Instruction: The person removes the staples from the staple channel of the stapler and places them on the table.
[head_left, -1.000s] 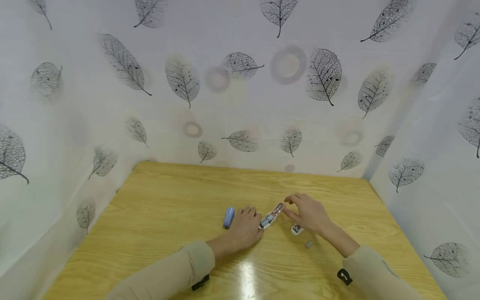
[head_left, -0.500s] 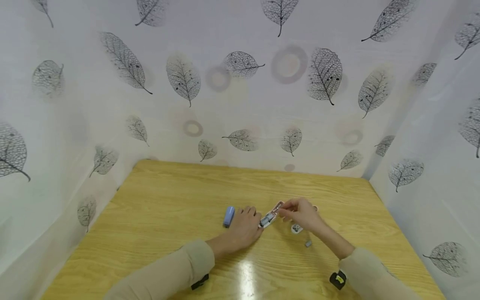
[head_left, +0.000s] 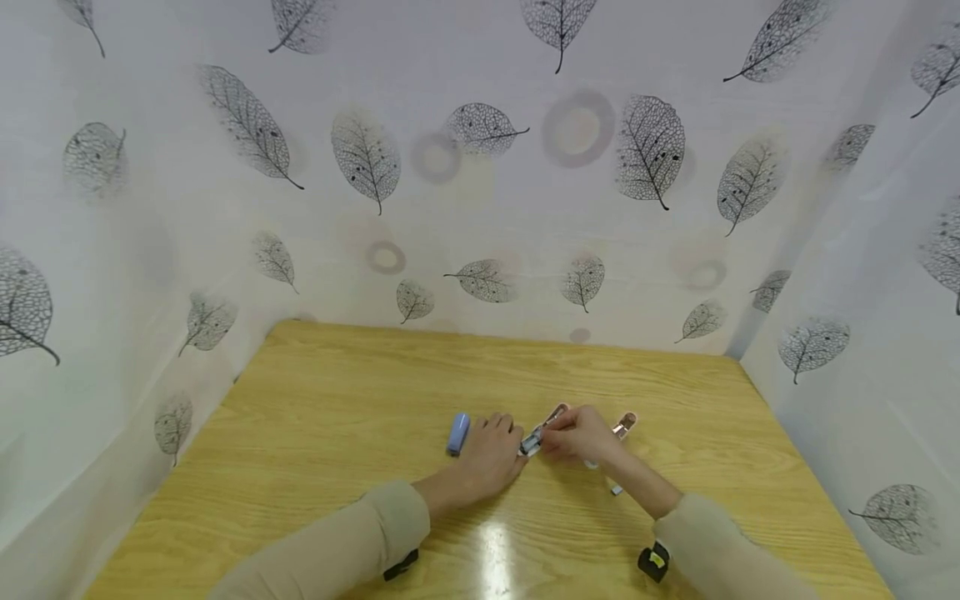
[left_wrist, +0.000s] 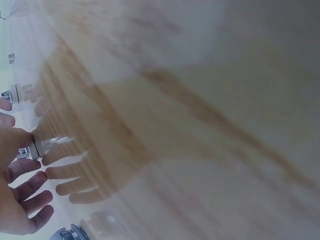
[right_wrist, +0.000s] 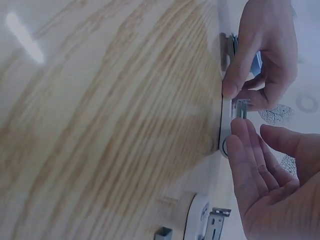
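Observation:
My left hand (head_left: 489, 458) lies on the table and pinches the near end of an opened stapler (head_left: 533, 441) between thumb and curled fingers. The stapler has a pale base and a metal channel, and it slants away to the right. From the right, my right hand (head_left: 588, 435) reaches over its middle. In the right wrist view its fingers (right_wrist: 245, 160) are fairly straight, with tips at the metal channel (right_wrist: 241, 108) and the thumb (right_wrist: 280, 139) standing apart. A blue stapler (head_left: 458, 434) lies just left of my left hand.
Behind my right hand lies a second opened stapler (head_left: 624, 425), partly hidden. A small grey block (head_left: 617, 490), perhaps a staple strip, sits under the right forearm. Leaf-printed curtains (head_left: 480, 208) surround the wooden table (head_left: 360, 375).
My right hand has moved left and nearer, from the stapler's far end to its middle. More of the second stapler's far end shows. My left hand stays put.

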